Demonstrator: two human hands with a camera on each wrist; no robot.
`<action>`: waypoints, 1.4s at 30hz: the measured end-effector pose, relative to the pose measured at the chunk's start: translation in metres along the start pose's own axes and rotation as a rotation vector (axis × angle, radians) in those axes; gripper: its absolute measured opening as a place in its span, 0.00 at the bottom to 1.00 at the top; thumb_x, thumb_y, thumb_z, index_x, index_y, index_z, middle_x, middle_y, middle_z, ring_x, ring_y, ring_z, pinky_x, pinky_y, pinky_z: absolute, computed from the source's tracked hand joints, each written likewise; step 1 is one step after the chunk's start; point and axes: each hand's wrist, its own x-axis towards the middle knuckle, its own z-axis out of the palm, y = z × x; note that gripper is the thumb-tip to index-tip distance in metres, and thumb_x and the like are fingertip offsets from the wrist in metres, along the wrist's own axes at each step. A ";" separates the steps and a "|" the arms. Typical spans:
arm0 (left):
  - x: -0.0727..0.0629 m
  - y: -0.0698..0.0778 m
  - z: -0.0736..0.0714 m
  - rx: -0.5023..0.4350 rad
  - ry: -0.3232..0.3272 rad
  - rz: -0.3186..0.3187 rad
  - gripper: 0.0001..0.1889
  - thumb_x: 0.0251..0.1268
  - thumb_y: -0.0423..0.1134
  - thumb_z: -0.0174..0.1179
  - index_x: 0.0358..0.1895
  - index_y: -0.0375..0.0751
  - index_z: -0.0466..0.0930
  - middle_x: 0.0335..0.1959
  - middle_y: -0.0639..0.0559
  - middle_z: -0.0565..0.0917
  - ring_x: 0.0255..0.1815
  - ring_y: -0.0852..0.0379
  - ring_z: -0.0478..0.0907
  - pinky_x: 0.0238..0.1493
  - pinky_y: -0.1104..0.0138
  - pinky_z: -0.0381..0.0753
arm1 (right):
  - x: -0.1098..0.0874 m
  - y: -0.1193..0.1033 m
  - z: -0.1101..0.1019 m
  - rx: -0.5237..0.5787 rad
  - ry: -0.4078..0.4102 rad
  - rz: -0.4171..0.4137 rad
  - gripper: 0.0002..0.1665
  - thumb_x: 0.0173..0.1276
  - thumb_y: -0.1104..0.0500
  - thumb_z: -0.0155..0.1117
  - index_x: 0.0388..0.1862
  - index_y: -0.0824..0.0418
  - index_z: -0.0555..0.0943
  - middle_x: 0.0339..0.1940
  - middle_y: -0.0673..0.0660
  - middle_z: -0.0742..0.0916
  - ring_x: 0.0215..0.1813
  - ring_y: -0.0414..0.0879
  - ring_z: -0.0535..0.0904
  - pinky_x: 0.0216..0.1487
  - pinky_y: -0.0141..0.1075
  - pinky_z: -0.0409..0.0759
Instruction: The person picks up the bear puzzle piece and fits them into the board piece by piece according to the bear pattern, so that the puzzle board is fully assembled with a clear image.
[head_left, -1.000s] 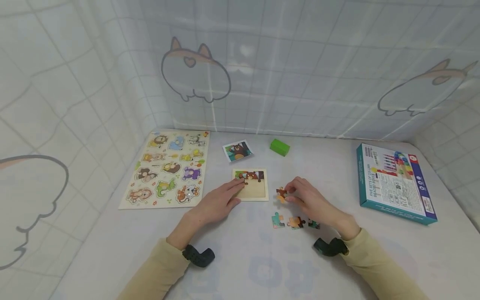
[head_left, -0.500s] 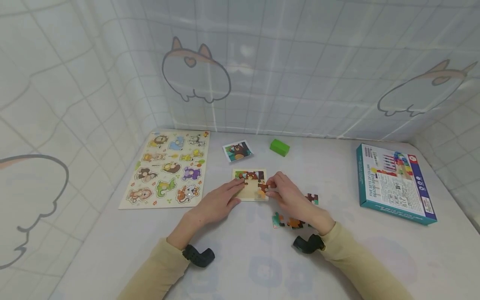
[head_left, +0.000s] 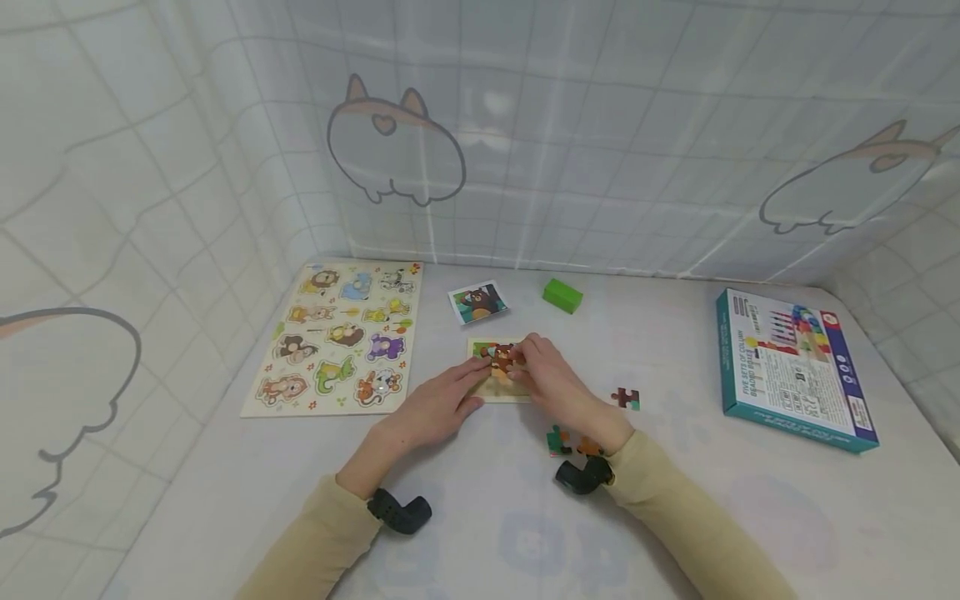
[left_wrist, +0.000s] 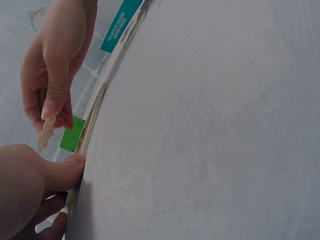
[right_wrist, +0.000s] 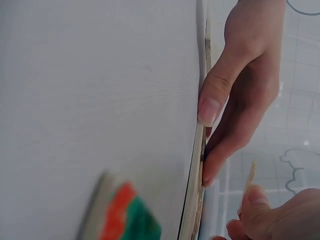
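Tray (head_left: 498, 393): centre, partly behind hands.
Left hand (head_left: 431, 408): on tray, fingers extended.
Right hand (head_left: 561, 387): pinches piece (left_wrist: 47, 134) over tray; contact unclear.
Loose pieces (head_left: 557, 441): lower centre.
Around: board (head_left: 330, 403) left, card (head_left: 478, 302) and block (head_left: 562, 296) upper centre, box (head_left: 797, 367) right.
Change: right hand further left than before.

Brown-and-green puzzle piece (head_left: 626, 398), plain green block (head_left: 562, 296), beige sleeves (head_left: 300, 542).

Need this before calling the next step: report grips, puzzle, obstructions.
Left grip resting on puzzle board. Right grip pinching one piece above it, unseated. Loose pieces off to the right; no blockage seen.
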 end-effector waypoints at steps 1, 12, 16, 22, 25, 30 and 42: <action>0.000 0.000 0.000 0.001 -0.005 -0.004 0.26 0.79 0.44 0.51 0.76 0.43 0.64 0.80 0.52 0.59 0.80 0.52 0.55 0.79 0.56 0.60 | 0.001 0.000 0.001 -0.004 0.001 0.004 0.12 0.74 0.61 0.61 0.50 0.67 0.75 0.46 0.58 0.79 0.47 0.50 0.72 0.51 0.43 0.77; 0.001 0.001 0.001 0.000 -0.004 -0.008 0.26 0.79 0.44 0.50 0.76 0.45 0.63 0.80 0.52 0.59 0.80 0.51 0.55 0.79 0.55 0.60 | 0.002 0.005 0.011 -0.124 0.018 0.045 0.13 0.73 0.61 0.63 0.50 0.68 0.75 0.47 0.60 0.78 0.49 0.53 0.69 0.54 0.45 0.74; 0.001 0.001 0.001 0.002 -0.007 -0.012 0.26 0.79 0.44 0.50 0.76 0.45 0.63 0.80 0.52 0.59 0.80 0.51 0.55 0.78 0.55 0.60 | 0.001 0.007 0.014 -0.118 0.047 0.026 0.13 0.71 0.62 0.64 0.49 0.68 0.77 0.46 0.60 0.77 0.49 0.54 0.67 0.54 0.46 0.73; 0.001 0.002 0.000 -0.003 -0.006 -0.020 0.25 0.79 0.44 0.50 0.75 0.44 0.65 0.80 0.51 0.59 0.80 0.51 0.56 0.78 0.55 0.61 | 0.001 0.008 0.018 -0.128 0.071 0.011 0.11 0.71 0.63 0.64 0.49 0.68 0.77 0.47 0.60 0.76 0.51 0.55 0.67 0.55 0.46 0.72; 0.000 0.002 0.000 -0.004 -0.002 -0.021 0.25 0.79 0.44 0.50 0.75 0.44 0.65 0.80 0.51 0.59 0.80 0.51 0.56 0.78 0.54 0.62 | 0.001 0.009 0.019 -0.137 0.079 0.005 0.10 0.71 0.64 0.64 0.48 0.67 0.78 0.48 0.59 0.77 0.52 0.55 0.67 0.56 0.46 0.73; 0.000 0.002 0.000 -0.001 0.000 -0.017 0.25 0.79 0.44 0.50 0.74 0.45 0.65 0.80 0.52 0.59 0.80 0.51 0.56 0.78 0.55 0.61 | 0.002 0.010 0.020 -0.147 0.092 -0.008 0.10 0.71 0.62 0.65 0.48 0.66 0.78 0.47 0.59 0.77 0.51 0.55 0.68 0.55 0.46 0.73; 0.000 0.000 0.000 0.000 0.001 0.003 0.25 0.79 0.43 0.50 0.75 0.49 0.65 0.79 0.49 0.62 0.79 0.49 0.58 0.77 0.54 0.62 | 0.001 0.008 0.019 -0.119 0.097 -0.003 0.11 0.70 0.64 0.66 0.49 0.64 0.79 0.47 0.59 0.77 0.51 0.54 0.68 0.52 0.45 0.75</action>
